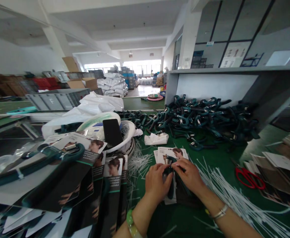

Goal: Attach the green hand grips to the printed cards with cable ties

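In the head view, my left hand (158,181) is closed on a dark teal hand grip strengthener (169,160) with a metal spring, which lies over a printed backing card (170,199). My right hand (189,174) meets it at the spring end, thumb and fingertips pinched together. What sits between those fingertips is too small and covered to make out. More printed cards (163,151) lie just beyond my hands. White cable ties (224,186) are strewn to the right of my right arm, and another bunch of ties (141,162) lies left of my hands.
Several loose grip strengtheners (192,115) are heaped at the back. Carded strengtheners (58,165) pile up at left, beside a white bowl (128,134) with a black phone (112,132) on it. Red scissors (249,178) and stacked cards (284,165) lie at right. Behind the cards is a tissue pack (156,139).
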Demonstrator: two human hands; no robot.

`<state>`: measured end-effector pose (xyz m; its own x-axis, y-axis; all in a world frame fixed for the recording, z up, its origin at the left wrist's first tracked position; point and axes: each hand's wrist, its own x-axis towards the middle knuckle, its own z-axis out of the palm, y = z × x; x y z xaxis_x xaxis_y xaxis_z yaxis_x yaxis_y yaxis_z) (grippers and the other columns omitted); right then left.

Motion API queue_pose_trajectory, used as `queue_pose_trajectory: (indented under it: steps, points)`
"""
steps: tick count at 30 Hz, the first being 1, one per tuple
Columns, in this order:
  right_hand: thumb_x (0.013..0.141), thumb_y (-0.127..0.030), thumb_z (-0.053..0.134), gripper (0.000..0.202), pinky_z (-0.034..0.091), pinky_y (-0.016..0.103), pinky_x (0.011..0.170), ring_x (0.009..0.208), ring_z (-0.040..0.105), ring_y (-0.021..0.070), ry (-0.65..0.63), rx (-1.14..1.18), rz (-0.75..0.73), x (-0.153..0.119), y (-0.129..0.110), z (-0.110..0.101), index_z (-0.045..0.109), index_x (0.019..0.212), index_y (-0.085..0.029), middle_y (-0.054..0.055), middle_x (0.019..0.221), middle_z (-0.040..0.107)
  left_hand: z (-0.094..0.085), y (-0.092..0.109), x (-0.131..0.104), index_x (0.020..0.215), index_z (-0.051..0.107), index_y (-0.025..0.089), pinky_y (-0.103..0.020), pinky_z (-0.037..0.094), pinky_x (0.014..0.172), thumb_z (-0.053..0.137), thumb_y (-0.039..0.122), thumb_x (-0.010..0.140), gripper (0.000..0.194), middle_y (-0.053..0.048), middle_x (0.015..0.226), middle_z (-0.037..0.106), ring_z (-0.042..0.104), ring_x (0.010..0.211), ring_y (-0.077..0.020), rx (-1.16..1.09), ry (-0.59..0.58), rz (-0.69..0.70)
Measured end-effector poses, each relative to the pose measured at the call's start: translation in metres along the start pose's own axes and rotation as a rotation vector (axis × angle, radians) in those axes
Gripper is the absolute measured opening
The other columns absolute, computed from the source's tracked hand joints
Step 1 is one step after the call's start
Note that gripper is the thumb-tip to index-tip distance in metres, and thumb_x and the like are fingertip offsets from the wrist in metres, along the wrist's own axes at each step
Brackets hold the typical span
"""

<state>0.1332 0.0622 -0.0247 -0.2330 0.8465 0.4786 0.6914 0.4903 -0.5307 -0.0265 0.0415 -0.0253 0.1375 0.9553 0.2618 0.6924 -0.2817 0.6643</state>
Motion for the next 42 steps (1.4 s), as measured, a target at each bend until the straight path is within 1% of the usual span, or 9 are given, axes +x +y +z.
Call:
queue_pose_trajectory:
  steps: [7, 13, 18, 23, 28, 30, 32, 36, 42]
  points:
    - [0.086, -0.021, 0.046, 0.023, 0.045, 0.035, 0.069, 0.079, 0.054, 0.0206, -0.161, -0.226, -0.150, -0.019, -0.015, -0.015, 0.066, 0.077, -0.018, 0.008, 0.081, 0.060, 0.002, 0.007, -0.003, 0.111, 0.059, 0.032, -0.038, 0.042, 0.083, 0.053, 0.036, 0.080, 0.031, -0.004, 0.112, 0.060, 0.052, 0.104, -0.0255, 0.058, -0.015, -0.083]
    - [0.086, -0.018, 0.048, 0.020, 0.046, 0.033, 0.070, 0.082, 0.053, 0.0195, -0.032, -0.176, -0.196, -0.030, -0.009, -0.016, 0.068, 0.083, -0.019, 0.008, 0.085, 0.062, -0.001, 0.015, 0.013, 0.091, 0.065, 0.029, -0.042, 0.041, 0.082, 0.061, 0.054, 0.070, 0.033, -0.004, 0.101, 0.061, 0.053, 0.098, -0.0287, 0.132, -0.044, -0.188]
    - [0.086, -0.017, 0.049, 0.018, 0.046, 0.034, 0.073, 0.082, 0.053, 0.0193, -0.045, -0.097, -0.250, -0.030, -0.009, -0.016, 0.065, 0.079, -0.017, 0.007, 0.081, 0.063, 0.000, 0.020, 0.028, 0.082, 0.063, 0.025, -0.044, 0.041, 0.083, 0.065, 0.052, 0.067, 0.032, -0.005, 0.103, 0.060, 0.051, 0.101, -0.0302, 0.173, -0.096, -0.217]
    - [0.085, -0.017, 0.047, 0.017, 0.045, 0.035, 0.074, 0.082, 0.053, 0.0196, -0.167, -0.143, -0.143, -0.028, -0.017, -0.024, 0.063, 0.077, -0.017, 0.007, 0.080, 0.061, -0.001, 0.022, 0.031, 0.085, 0.063, 0.025, -0.045, 0.040, 0.087, 0.067, 0.050, 0.066, 0.031, -0.004, 0.105, 0.060, 0.051, 0.102, -0.0284, 0.172, -0.099, -0.169]
    - [0.077, -0.022, 0.056, 0.013, 0.043, 0.038, 0.082, 0.104, 0.048, 0.0255, -0.318, -0.290, -0.052, -0.037, -0.035, -0.035, 0.066, 0.085, -0.020, 0.009, 0.112, 0.055, -0.015, 0.012, 0.015, 0.105, 0.059, 0.025, -0.047, 0.030, 0.100, 0.058, 0.043, 0.077, 0.033, -0.007, 0.125, 0.050, 0.044, 0.116, -0.0271, 0.145, 0.265, -0.055]
    - [0.077, -0.024, 0.057, 0.014, 0.042, 0.040, 0.083, 0.108, 0.046, 0.0281, -0.328, -0.367, -0.060, -0.040, -0.041, -0.034, 0.067, 0.086, -0.020, 0.010, 0.118, 0.053, -0.017, -0.001, 0.003, 0.116, 0.051, 0.019, -0.046, 0.029, 0.101, 0.055, 0.040, 0.079, 0.043, -0.013, 0.129, 0.045, 0.039, 0.122, -0.0279, 0.090, 0.445, -0.117]
    - [0.079, -0.020, 0.053, 0.016, 0.041, 0.041, 0.083, 0.108, 0.047, 0.0281, -0.326, -0.462, -0.089, -0.041, -0.047, -0.029, 0.068, 0.085, -0.019, 0.010, 0.118, 0.055, -0.015, -0.015, -0.009, 0.125, 0.042, 0.013, -0.044, 0.034, 0.098, 0.056, 0.039, 0.078, 0.056, -0.017, 0.125, 0.048, 0.045, 0.117, -0.0273, -0.059, 0.501, -0.262]
    - [0.080, -0.008, 0.049, 0.021, 0.043, 0.041, 0.079, 0.102, 0.053, 0.0281, -0.364, -0.651, -0.176, -0.039, -0.055, -0.013, 0.068, 0.086, -0.016, 0.011, 0.110, 0.062, -0.003, -0.028, -0.028, 0.110, 0.054, 0.013, -0.033, 0.047, 0.081, 0.052, 0.041, 0.080, 0.041, -0.010, 0.095, 0.066, 0.062, 0.088, -0.0204, -0.407, 0.195, -0.386]
    - [0.078, -0.007, 0.050, 0.021, 0.048, 0.035, 0.068, 0.096, 0.057, 0.0298, -0.414, -0.723, -0.129, -0.029, -0.064, -0.010, 0.065, 0.093, -0.011, 0.016, 0.102, 0.063, -0.006, -0.011, -0.038, 0.110, 0.060, 0.017, -0.034, 0.044, 0.086, 0.061, 0.046, 0.072, 0.047, -0.007, 0.103, 0.065, 0.059, 0.095, -0.0223, -0.225, 0.038, -0.218]
